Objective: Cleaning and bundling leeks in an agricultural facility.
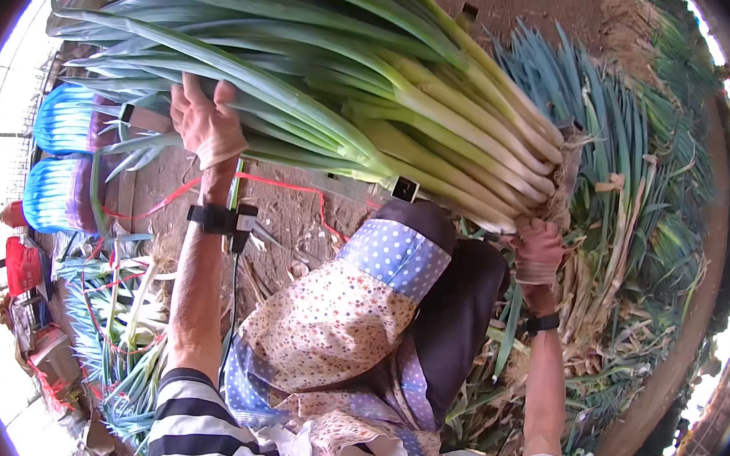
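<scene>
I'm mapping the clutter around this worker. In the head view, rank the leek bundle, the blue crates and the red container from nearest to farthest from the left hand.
1. Leek bundle: gripped by the left hand.
2. Blue crates: just to the left of it.
3. Red container: lower left, by the picture's edge.

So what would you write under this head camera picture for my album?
Both hands, left hand and right hand, hold a big bundle of green onions over a patterned apron.

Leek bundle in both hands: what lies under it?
Under the leek bundle show bare dirt ground, a red string and the person's apron. More leeks lie right. Ground directly beneath stays covered.
</scene>
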`<state>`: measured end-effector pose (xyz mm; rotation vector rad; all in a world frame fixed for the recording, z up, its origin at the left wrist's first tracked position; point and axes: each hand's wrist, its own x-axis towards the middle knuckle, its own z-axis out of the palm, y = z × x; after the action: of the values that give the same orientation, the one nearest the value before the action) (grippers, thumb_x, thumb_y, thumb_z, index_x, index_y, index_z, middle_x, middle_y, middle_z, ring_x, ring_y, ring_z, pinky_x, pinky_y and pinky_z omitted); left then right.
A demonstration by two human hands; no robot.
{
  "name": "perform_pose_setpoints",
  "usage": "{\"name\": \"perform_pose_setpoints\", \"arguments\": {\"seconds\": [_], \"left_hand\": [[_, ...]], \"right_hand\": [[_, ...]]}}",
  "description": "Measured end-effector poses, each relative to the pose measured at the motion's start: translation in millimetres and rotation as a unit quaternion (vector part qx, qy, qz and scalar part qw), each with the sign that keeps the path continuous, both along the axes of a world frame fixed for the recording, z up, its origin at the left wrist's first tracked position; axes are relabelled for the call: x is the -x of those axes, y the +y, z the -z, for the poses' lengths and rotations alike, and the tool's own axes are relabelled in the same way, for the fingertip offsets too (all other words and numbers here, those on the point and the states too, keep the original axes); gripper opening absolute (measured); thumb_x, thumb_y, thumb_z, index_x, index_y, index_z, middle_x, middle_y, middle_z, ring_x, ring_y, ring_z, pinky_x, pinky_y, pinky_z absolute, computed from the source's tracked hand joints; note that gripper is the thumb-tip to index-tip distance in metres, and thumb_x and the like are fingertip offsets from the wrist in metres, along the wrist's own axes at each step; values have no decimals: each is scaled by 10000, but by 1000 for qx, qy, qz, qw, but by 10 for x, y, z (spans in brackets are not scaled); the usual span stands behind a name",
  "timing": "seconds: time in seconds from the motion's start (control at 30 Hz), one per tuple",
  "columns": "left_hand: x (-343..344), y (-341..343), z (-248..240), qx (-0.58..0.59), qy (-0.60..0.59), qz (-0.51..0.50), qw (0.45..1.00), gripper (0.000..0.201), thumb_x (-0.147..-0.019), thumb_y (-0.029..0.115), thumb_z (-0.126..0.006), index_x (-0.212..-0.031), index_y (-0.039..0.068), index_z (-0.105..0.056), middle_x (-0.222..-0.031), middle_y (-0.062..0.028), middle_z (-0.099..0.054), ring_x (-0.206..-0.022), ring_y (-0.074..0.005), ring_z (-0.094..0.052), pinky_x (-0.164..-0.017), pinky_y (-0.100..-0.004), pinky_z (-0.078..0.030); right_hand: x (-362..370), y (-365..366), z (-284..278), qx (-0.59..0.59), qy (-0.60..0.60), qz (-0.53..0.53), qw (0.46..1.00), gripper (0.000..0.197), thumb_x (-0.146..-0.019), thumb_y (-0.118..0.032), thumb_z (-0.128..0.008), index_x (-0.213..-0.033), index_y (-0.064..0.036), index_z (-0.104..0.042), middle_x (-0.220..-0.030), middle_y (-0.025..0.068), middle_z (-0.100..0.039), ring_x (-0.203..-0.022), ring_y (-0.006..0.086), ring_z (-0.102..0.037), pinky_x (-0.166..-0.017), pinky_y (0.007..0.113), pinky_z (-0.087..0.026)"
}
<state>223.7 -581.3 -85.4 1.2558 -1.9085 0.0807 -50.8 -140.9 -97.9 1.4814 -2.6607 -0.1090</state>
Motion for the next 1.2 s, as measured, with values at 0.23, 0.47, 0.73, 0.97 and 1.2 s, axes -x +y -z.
{"name": "perform_pose_setpoints", "arguments": {"seconds": [0.23, 0.47, 0.73, 0.97, 1.2], "left_hand": [[-455, 491, 0, 64, 209, -65, 974, 606, -792, 349, -731, -1253, 21, -515, -1250, -198, -523, -1181, -326, -457, -1032, -445, -318], [-708, 132, 425, -474, 634, 50, 609, 752, -816, 681, -535, -1211, 41, -513, -1027, -136, -608, -958, -236, -583, -874, -412, -428], [-578, 194, -19, -266, 657, 105, 698, 318, -844, 314, -704, -965, 55, -564, -816, -35, -619, -631, -151, -609, -560, -279, -512], [-663, 80, -865, -230, 554, 130, 790, 139, -846, 145, -687, -929, 42, -648, -736, -15, -642, -598, -97, -578, -550, -209, -461], [-828, -768, -1124, -295, 420, 103, 852, 247, -752, 236, -784, -863, 69, -639, -685, 17, -597, -574, -62, -507, -516, -224, -383]], "right_hand": [[5, 96, 64, 64, -6, 37, 997, 360, -679, -431, -687, -930, -176, -653, -862, 45, -552, -869, 278, -501, -716, 403, -417], [-25, 52, 66, 41, 36, 18, 998, 407, -647, -409, -708, -983, -185, -654, -876, 38, -576, -854, 265, -513, -701, 385, -435], [-34, 43, 22, 39, 57, 19, 997, 370, -610, -366, -743, -920, -192, -642, -858, 10, -595, -832, 262, -539, -672, 387, -453], [2, 60, 47, 34, 54, 26, 998, 378, -628, -392, -726, -940, -192, -653, -881, 27, -580, -865, 287, -538, -696, 410, -465], [-69, 41, 6, 25, 61, 33, 997, 385, -626, -360, -721, -962, -187, -650, -923, -1, -603, -856, 263, -544, -693, 398, -453]]}}
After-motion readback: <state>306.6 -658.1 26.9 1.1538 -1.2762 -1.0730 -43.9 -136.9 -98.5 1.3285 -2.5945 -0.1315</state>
